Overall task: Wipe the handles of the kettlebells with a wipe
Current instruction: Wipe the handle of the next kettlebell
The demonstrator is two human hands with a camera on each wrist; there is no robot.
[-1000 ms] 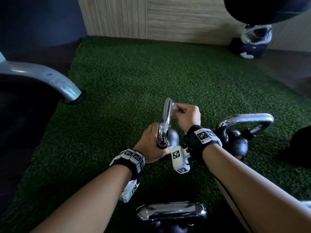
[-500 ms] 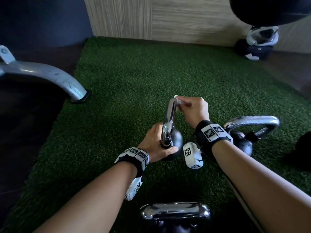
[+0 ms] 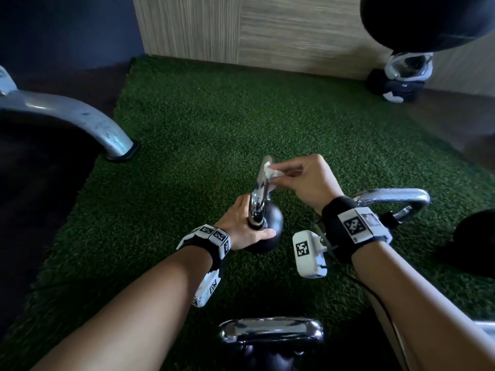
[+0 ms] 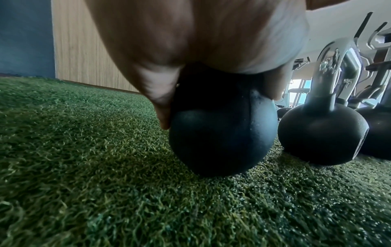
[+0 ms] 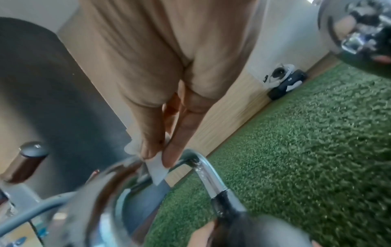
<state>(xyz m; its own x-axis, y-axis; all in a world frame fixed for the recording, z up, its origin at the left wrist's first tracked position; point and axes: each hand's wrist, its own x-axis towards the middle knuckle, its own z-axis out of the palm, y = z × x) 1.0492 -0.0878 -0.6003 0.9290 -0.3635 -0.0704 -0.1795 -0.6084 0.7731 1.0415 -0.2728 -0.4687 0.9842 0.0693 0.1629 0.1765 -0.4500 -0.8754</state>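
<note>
Since a second before, the right hand (image 3: 308, 180) had slid the wipe (image 3: 269, 170) up the shiny handle (image 3: 261, 188), from the middle of the loop to near its top. That hand pinched the small white wipe between thumb and fingertips (image 5: 169, 158), and the wipe was touching the handle, so the rubbing could reach the high part of the loop. The left hand (image 3: 241, 228) sat lower down, just under the right hand, with its fingers curled round the black ball of the kettlebell (image 4: 222, 133) where the handle joins it. It looked like this grip was there to keep the kettlebell from tipping or rolling on the green turf (image 3: 214, 116) while the other hand rubbed. A second kettlebell (image 3: 391, 199) stood just beside the right wrist, and a third kettlebell (image 3: 270, 333) sat close to the person, between the two arms. These two were probably kept near so their handles could be wiped as well.
</note>
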